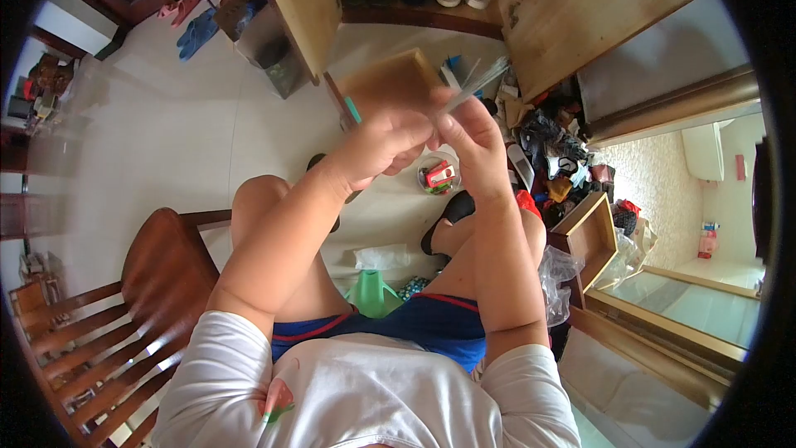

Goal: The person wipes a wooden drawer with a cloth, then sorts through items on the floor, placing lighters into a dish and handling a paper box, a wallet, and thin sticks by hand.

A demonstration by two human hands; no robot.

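Observation:
In front of me, both hands meet at a bundle of thin, clear-whitish strips (479, 83) that fans out to the upper right. My right hand (474, 137) pinches the bundle near its lower end. My left hand (385, 145) is closed close beside it, its fingertips at the same end; blur hides exactly what they grip. A teal strip-like thing (353, 109) shows just above my left hand, and I cannot tell whether the hand touches it. Below the hands, a round clear container (438, 174) holds red items.
A wooden drawer (390, 76) lies on the floor ahead, before an open shoe cabinet (423, 12). Piled bags and clutter (560, 137) lie at right, near another wooden drawer (601, 241). A green plastic object (371, 292) stands between my legs. A wooden chair (170, 261) is at left.

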